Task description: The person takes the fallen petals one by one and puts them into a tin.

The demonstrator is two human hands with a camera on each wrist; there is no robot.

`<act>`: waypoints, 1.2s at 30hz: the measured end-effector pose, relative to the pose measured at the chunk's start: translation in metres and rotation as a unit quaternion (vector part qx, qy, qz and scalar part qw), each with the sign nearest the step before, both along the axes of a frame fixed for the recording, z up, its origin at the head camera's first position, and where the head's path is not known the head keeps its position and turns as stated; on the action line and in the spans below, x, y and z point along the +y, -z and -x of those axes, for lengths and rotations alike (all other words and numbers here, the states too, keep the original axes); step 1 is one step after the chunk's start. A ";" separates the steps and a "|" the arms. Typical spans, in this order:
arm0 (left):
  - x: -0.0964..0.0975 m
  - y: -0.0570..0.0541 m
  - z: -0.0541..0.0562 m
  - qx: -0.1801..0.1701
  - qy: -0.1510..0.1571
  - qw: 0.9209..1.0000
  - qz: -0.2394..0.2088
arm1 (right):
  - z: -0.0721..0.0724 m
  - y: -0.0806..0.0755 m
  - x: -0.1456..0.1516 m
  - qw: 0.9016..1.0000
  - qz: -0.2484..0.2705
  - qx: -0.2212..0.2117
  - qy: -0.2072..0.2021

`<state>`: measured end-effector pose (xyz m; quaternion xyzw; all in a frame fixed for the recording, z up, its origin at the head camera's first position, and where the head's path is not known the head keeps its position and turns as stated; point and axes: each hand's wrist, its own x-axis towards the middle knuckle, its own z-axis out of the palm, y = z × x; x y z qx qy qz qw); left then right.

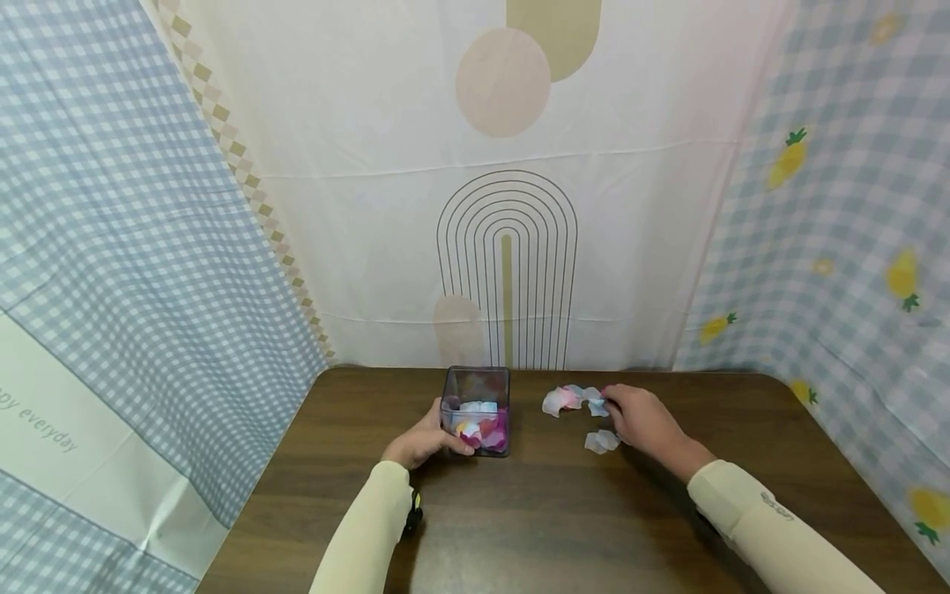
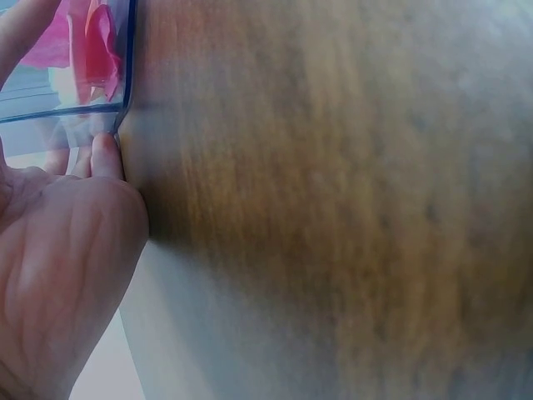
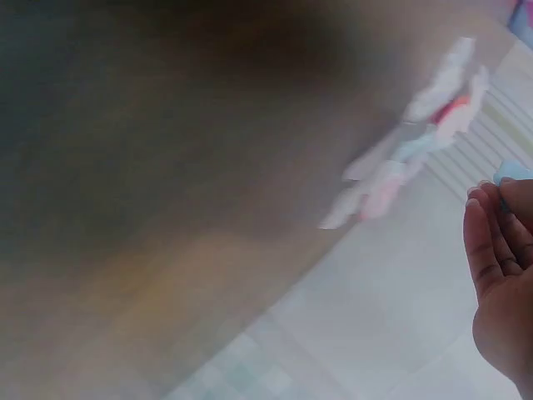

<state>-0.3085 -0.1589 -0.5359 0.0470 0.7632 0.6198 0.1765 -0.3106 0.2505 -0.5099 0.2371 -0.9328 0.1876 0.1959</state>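
Head view: my left hand (image 1: 426, 439) grips the box (image 1: 477, 384). Petals (image 1: 555, 402) right, near the table's far edge (image 1: 393, 375); my nearer right hand (image 1: 647, 419) pinches one.

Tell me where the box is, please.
In the head view, the box is below the centre, far back on the table, with the left grip on its left and loose petals to its right.

The clear box (image 1: 477, 386) has dark edges; its petals (image 1: 491, 436) are magenta, white, orange and yellow, the loose petals (image 1: 555, 403) white, pink and pale blue. Brown, grained counter (image 1: 534, 511); cream sleeves (image 1: 365, 528). Left cloth (image 1: 148, 247): blue-white gingham; far cloth (image 1: 356, 247): white, black arch lines (image 1: 527, 280), beige and olive shapes (image 1: 503, 82); right cloth (image 1: 853, 206): blue-white check, yellow pineapples (image 1: 903, 274).
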 end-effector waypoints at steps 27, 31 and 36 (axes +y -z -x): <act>0.001 0.006 0.004 0.009 0.002 1.000 -0.012 | -0.020 -0.052 -0.083 0.992 0.058 0.037 -0.102; 0.001 0.008 0.005 0.009 -0.001 1.000 -0.013 | -0.019 -0.047 -0.088 0.992 0.061 0.032 -0.106; 0.001 0.006 0.002 0.009 0.003 1.000 -0.013 | -0.018 -0.043 -0.099 0.992 0.060 0.033 -0.105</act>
